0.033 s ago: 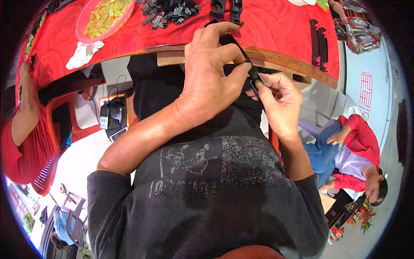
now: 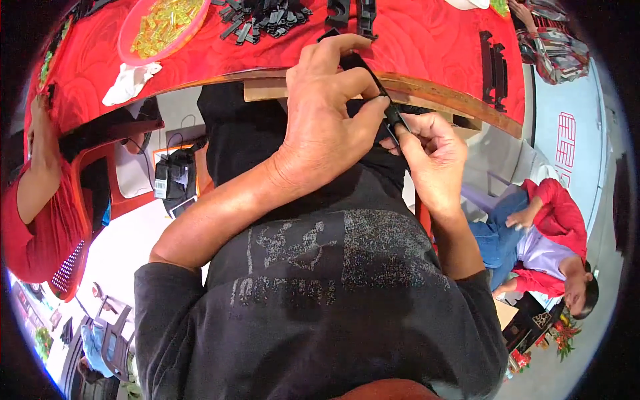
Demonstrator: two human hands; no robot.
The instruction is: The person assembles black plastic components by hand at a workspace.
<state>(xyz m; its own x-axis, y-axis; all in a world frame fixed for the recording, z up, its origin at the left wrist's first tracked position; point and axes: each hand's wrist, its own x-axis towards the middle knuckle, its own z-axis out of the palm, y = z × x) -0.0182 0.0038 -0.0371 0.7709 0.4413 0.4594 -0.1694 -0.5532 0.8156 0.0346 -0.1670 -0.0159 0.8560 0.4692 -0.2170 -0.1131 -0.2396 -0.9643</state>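
Both my hands grip one long, narrow black plastic piece (image 2: 379, 85), tilted at the table's front edge. My left hand (image 2: 325, 110) is closed on its upper stretch, thumb and fingers pinching it from the left. Around the lower end, the thumb and fingers of my right hand (image 2: 432, 143) are pressed together, hiding that tip. Just beyond my left hand, black notched parts (image 2: 365, 17) lie on the red cloth. A pile of small black plastic pieces (image 2: 267, 20) is further left.
A pink basin (image 2: 127, 53) of yellow translucent pieces and a crumpled white cloth (image 2: 130, 83) are at the left of the red-covered table (image 2: 427, 47). More black parts (image 2: 493, 70) lie at its right. Seated people in red flank me; a black bag (image 2: 175, 177) is lower left.
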